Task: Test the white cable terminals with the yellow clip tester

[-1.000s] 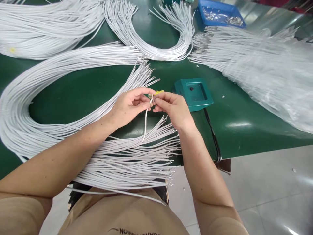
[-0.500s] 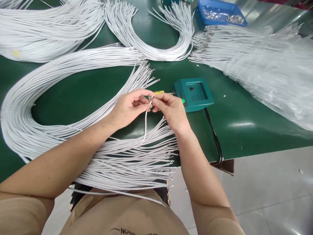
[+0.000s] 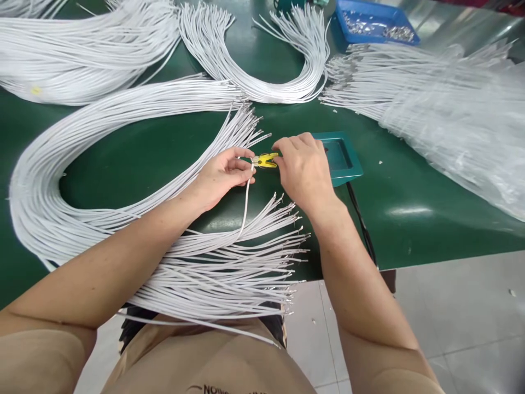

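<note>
My left hand point(image 3: 229, 174) pinches the end of one white cable point(image 3: 246, 205), which hangs down toward the cable bundle below. Just right of those fingertips lies a small yellow tool point(image 3: 266, 160), its tip close to the cable end. My right hand point(image 3: 305, 167) is at the tool's right end, fingers curved and thumb beside the tool; whether it grips the tool is hard to tell. Behind that hand sits a teal device point(image 3: 340, 158), partly hidden. A large looped bundle of white cables point(image 3: 33, 180) curves around to the left and passes under my left forearm.
More white cables lie at the upper left point(image 3: 82, 49) and in a U-shaped bundle point(image 3: 270, 92) at the top. A blue tray point(image 3: 348, 36) holds small metal parts. Plastic-covered cables point(image 3: 451, 109) spread at the right. A black cord point(image 3: 361, 224) runs to the green table's point(image 3: 418, 219) front edge.
My right hand has left the cable end and moved right, over part of the teal device. More of the yellow tool shows. My left hand still pinches the cable. The view has shifted slightly.
</note>
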Demonstrator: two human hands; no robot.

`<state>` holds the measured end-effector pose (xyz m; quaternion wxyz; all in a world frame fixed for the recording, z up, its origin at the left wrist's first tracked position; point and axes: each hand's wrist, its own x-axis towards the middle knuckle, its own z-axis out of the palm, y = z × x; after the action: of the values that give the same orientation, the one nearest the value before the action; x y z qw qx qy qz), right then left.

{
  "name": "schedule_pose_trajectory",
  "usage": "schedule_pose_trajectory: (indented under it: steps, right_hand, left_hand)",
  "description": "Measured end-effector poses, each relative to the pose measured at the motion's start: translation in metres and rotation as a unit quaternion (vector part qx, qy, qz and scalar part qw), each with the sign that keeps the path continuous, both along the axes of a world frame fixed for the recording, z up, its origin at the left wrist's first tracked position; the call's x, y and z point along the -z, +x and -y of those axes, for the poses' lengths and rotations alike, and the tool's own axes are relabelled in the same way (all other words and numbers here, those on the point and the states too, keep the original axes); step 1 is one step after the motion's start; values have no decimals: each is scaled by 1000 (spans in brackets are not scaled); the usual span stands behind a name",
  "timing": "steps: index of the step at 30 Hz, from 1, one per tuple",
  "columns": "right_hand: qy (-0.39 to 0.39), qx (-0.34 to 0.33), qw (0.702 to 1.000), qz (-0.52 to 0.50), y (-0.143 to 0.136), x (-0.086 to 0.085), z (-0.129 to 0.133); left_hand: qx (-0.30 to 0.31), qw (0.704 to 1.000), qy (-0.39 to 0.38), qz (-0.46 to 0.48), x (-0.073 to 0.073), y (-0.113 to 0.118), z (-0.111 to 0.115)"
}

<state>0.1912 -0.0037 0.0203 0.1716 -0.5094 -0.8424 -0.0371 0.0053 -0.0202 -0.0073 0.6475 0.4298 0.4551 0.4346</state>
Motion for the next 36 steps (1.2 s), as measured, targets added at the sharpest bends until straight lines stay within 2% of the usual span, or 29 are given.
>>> schedule_pose_trajectory:
  steps: [5, 17, 24, 29, 31, 33, 36]
  right_hand:
    - [-53, -48, 996, 53, 7, 3, -17]
    - [-24, -63, 993, 96, 6, 9, -15]
    - [-40, -52, 997, 50, 5, 13, -19]
    - [-41, -64, 997, 20, 8, 8, -17]
    - [-5, -26, 1000, -4, 14, 6, -15]
    - [33, 48, 998, -28, 23, 6, -13]
    - [45, 121, 991, -41, 33, 14, -12]
  left_hand:
    - [-24, 998, 52, -39, 5, 2, -4]
    - [-62, 991, 72, -96, 17, 3, -15]
    - [-55, 982, 90, -156, 19, 4, -15]
    - [-60, 980, 91, -165, 19, 5, -15]
    - [-55, 981, 90, -161, 20, 4, -16]
    - [-52, 981, 85, -164, 20, 2, -16]
    - [-54, 983, 65, -161, 18, -1, -16]
